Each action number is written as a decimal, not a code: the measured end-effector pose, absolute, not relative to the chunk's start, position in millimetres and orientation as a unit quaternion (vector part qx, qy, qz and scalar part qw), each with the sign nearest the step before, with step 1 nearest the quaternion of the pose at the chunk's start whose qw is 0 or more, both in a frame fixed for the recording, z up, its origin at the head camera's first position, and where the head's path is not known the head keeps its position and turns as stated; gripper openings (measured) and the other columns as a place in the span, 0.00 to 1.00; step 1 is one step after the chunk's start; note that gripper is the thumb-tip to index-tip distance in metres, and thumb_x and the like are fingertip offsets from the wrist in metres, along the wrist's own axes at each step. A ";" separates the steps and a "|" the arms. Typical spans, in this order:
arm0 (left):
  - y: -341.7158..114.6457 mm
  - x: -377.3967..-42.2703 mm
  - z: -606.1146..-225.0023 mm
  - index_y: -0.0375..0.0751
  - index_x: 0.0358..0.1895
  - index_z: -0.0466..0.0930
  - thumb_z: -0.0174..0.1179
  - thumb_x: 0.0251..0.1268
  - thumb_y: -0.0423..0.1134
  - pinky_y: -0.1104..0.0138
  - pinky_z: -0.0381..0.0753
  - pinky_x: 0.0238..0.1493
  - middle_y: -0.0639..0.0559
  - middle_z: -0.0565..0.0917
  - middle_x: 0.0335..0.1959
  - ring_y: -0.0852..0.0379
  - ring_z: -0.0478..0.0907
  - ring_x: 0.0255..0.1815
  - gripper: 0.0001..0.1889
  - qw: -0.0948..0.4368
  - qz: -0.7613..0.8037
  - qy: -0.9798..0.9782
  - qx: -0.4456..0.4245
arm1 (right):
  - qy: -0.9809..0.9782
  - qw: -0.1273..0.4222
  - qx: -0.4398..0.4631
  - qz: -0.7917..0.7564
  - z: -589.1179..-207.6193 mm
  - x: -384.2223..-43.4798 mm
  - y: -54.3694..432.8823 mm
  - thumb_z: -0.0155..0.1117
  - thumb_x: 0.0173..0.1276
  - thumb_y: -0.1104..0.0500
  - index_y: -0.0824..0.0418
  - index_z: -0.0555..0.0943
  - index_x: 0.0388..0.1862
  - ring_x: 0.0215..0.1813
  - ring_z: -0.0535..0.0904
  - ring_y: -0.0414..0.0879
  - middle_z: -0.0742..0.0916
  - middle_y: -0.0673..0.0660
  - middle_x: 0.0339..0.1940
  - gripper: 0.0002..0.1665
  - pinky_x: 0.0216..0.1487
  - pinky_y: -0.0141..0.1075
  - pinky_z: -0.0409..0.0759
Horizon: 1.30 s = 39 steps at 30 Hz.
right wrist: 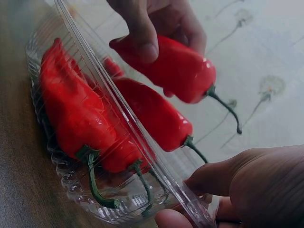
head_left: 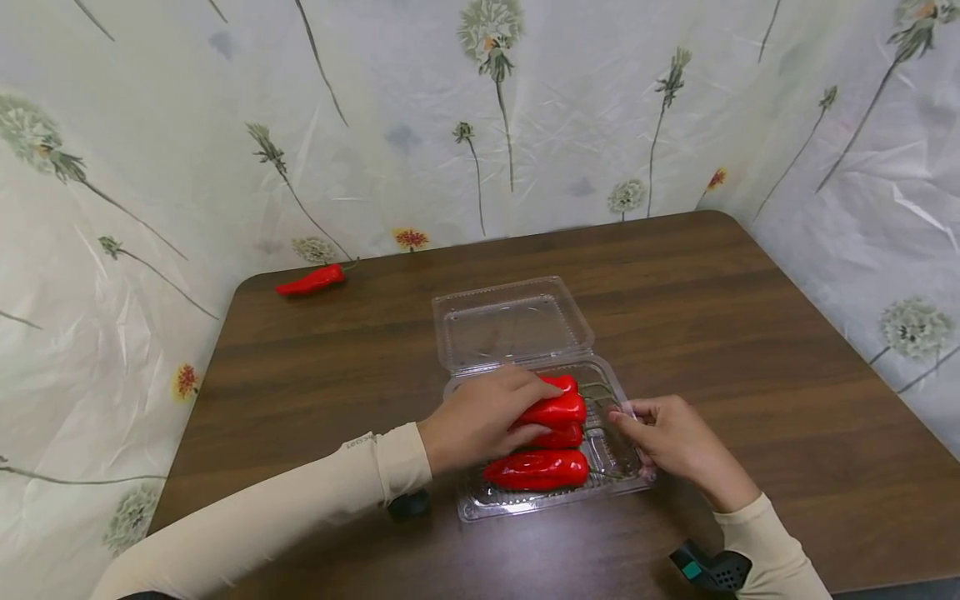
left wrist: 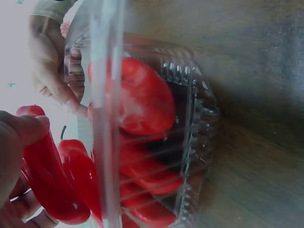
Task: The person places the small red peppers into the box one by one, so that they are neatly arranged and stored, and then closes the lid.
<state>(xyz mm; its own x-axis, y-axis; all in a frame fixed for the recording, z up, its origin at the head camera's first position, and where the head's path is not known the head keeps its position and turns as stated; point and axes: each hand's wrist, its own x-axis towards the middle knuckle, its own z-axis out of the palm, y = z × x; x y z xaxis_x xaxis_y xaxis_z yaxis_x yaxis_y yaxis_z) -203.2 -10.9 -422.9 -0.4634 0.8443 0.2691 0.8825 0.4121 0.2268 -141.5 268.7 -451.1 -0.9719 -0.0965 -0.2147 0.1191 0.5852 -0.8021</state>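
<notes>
My left hand (head_left: 483,417) is over a clear plastic clamshell box (head_left: 517,507) and grips a red pepper (right wrist: 178,71) with a green stem. In the right wrist view the thumb lies across this pepper, which is raised above the box rim. Several more red peppers lie side by side inside, stems toward the right; the nearest pepper (head_left: 536,471) lies along the front wall. My right hand (head_left: 675,437) pinches the right rim of the box between thumb and fingers. The left hand partly covers the peppers behind it in the head view.
The box's clear lid (head_left: 517,325) is folded back onto the brown wooden table (head_left: 360,350). Another red pepper (head_left: 311,281) lies alone at the table's far left corner. A flower-patterned sheet (head_left: 390,125) hangs behind the table and at both sides.
</notes>
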 end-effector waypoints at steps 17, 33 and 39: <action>4.3 -198.9 -434.7 0.48 0.63 0.79 0.67 0.65 0.51 0.67 0.81 0.55 0.56 0.80 0.54 0.58 0.74 0.55 0.25 0.091 -0.067 -0.841 -0.529 | 0.886 0.115 0.005 -0.449 -451.3 -142.1 266.6 0.64 0.74 0.51 0.62 0.83 0.32 0.13 0.75 0.46 0.74 0.50 0.10 0.16 0.16 0.36 0.75; 4.9 -198.7 -438.1 0.49 0.63 0.79 0.67 0.64 0.53 0.68 0.82 0.51 0.56 0.80 0.53 0.57 0.74 0.52 0.26 0.129 -0.021 -0.843 -0.522 | 0.887 0.111 0.008 -0.448 -451.5 -141.4 267.5 0.65 0.73 0.51 0.62 0.83 0.32 0.13 0.74 0.45 0.74 0.51 0.11 0.16 0.16 0.36 0.75; 0.3 -200.2 -437.7 0.47 0.64 0.78 0.66 0.65 0.54 0.67 0.82 0.53 0.55 0.80 0.54 0.57 0.74 0.55 0.28 0.118 -0.039 -0.844 -0.521 | 0.890 0.108 0.007 -0.443 -452.7 -141.2 268.0 0.64 0.74 0.51 0.62 0.82 0.30 0.12 0.73 0.43 0.74 0.50 0.10 0.17 0.16 0.36 0.75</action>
